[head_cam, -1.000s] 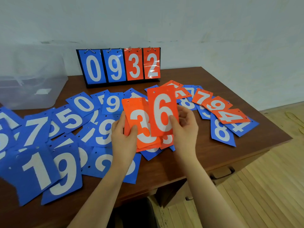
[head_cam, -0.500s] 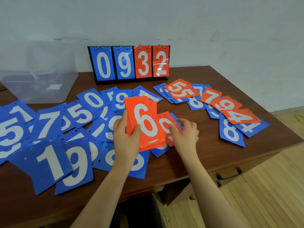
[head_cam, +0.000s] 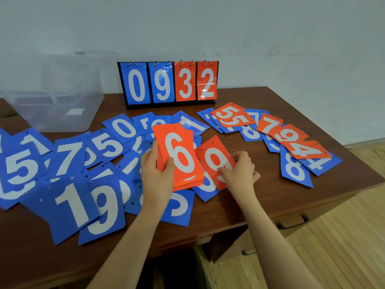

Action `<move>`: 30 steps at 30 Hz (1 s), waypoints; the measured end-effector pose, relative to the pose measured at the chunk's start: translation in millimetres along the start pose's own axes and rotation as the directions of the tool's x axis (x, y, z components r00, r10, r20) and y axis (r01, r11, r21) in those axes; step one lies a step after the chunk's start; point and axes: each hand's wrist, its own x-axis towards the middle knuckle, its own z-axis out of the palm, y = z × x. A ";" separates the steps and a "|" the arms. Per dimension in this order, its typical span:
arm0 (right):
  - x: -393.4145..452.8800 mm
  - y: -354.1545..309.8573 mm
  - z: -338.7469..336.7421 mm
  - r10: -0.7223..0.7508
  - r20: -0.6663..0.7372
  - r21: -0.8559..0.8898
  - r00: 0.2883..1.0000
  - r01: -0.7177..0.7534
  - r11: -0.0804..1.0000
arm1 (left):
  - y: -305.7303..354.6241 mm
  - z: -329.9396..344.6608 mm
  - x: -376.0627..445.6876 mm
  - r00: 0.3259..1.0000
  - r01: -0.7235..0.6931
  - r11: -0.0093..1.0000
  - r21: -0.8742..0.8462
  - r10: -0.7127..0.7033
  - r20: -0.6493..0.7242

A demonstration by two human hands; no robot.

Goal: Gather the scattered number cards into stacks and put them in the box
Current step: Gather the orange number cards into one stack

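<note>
- The left hand [head_cam: 155, 176] grips a stack of orange cards [head_cam: 179, 157], thumb curled over the front and fingers wrapped behind; the top card shows a white 6, and the stack is tilted up off the brown wooden desk [head_cam: 270, 197].
- The right hand [head_cam: 239, 174] lies just right of that stack, fingers bent down onto an orange 9 card [head_cam: 215, 158]. The card rests on blue cards on the desk, and its left edge is tucked behind the stack.
- Blue number cards [head_cam: 68, 155] lie scattered and overlapping left of the stack, among them a 1, 5, 7, 0 and 9.
- More loose orange cards [head_cam: 291, 138], showing 5, 7, 9 and 4, lie over blue ones well right of the stack.
- A flip scoreboard [head_cam: 167, 83] reading 0932 stands upright behind the stack, against the wall.
- The clear plastic box [head_cam: 52, 105] sits at the desk's far left, well apart from the stack.
</note>
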 end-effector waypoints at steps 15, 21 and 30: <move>-35.2 -22.0 -18.4 -0.174 -0.248 0.514 0.953 0.282 0.810 | 20.2 12.1 -12.2 0.992 -0.033 0.993 -0.115 0.046 0.117; -25.2 -9.3 -21.8 -0.186 -0.308 0.417 0.933 0.308 0.855 | 30.9 47.2 -16.2 0.976 -0.070 0.988 -0.136 0.096 0.194; 59.5 59.1 -59.7 -0.087 -0.229 0.106 0.969 0.114 0.988 | 26.2 116.3 3.2 0.970 -0.001 0.995 -0.097 0.025 0.243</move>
